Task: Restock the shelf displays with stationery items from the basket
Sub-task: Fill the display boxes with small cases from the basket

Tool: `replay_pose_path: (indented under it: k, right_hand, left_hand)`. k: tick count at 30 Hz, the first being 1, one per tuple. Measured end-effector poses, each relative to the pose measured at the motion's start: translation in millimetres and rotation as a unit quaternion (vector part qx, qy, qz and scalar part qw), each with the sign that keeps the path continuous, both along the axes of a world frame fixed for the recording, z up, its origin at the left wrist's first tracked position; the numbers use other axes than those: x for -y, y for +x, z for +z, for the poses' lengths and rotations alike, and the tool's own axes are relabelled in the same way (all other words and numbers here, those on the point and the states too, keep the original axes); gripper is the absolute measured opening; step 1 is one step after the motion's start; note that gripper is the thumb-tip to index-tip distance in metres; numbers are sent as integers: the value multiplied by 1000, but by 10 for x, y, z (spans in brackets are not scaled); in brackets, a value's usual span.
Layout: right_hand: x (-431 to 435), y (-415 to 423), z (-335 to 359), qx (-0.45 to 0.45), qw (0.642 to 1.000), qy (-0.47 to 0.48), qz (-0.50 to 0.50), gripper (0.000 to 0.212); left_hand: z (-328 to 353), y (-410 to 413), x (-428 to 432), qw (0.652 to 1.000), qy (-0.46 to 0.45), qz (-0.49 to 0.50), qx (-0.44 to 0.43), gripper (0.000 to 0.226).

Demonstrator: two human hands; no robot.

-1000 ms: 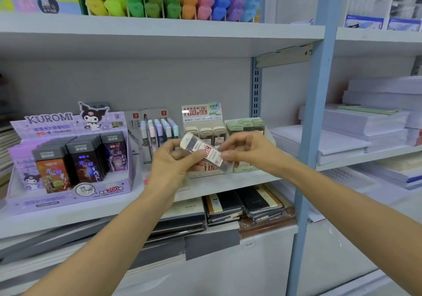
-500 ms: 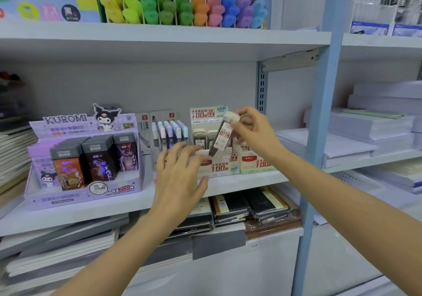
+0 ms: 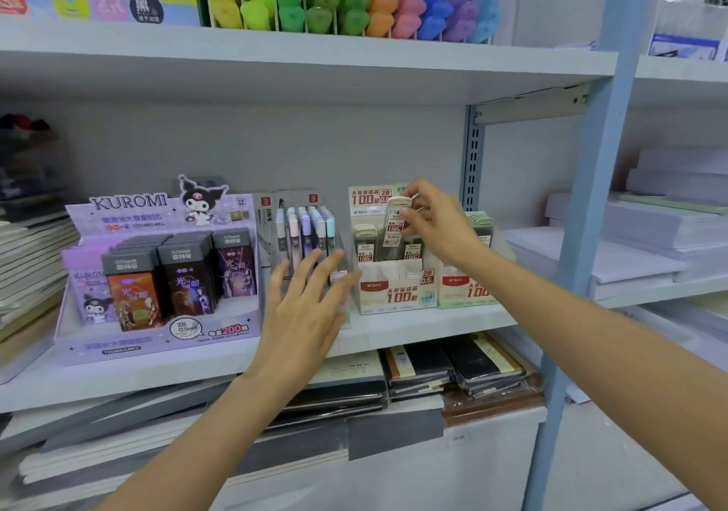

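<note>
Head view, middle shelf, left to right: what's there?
Stacked notebooks → Kuromi display box → pastel pen display → white lead-refill box, where the right hand holds a lead refill case → green lead-refill box → blue upright → white paper stacks.

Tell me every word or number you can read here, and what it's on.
"KUROMI": header of the purple display box.
"2B 0.5mm", "200": that box's front.
"100", "2B 0.5": white lead display box.
"黑": round dark sticker, top shelf.
Small print on the lead case in the right hand: blurred.
</note>
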State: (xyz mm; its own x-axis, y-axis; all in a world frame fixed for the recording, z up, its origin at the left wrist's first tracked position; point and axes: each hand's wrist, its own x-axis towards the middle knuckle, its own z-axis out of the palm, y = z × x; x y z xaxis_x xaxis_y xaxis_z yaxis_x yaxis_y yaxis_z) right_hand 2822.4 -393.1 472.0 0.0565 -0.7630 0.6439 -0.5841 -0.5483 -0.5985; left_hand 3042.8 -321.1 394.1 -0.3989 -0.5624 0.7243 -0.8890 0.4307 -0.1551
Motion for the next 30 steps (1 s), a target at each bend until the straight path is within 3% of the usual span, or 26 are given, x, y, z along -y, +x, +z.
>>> replay_pose_path:
  k: [6, 9, 13, 17, 20, 25, 28, 30]
  right_hand:
    - [111, 62, 42, -88, 995, 42, -26, 13]
    - [149, 97, 59, -86, 995, 17, -42, 18]
    - [189, 97, -17, -153, 981, -29, -118, 8]
    - [173, 73, -87, -204, 961, -37, -183, 23]
    - [45, 97, -122, -203, 966, -67, -147, 29]
    - [-494, 421, -324, -103, 979, -175, -11, 15]
    - [-839, 730, -757, -65, 983, -145, 92, 15]
    - [-987, 936, -1221, -87, 982, -79, 149, 19]
  left_hand:
    - [-4, -1, 15, 1000, 4, 0, -1, 55]
    - [-17, 5, 26, 1000, 3, 1, 2, 56]
    - [-28, 14, 28, 1000, 10, 2, 3, 57]
    - [-27, 14, 12, 1000, 20, -5, 5, 58]
    - [-52, 32, -31, 1000, 3, -25, -6, 56]
    - [-331, 126, -250, 995, -66, -52, -58, 43]
    - [-814, 295, -452, 990, -75, -49, -108, 29]
    - [-1306, 451, -599, 992, -17, -34, -120, 24]
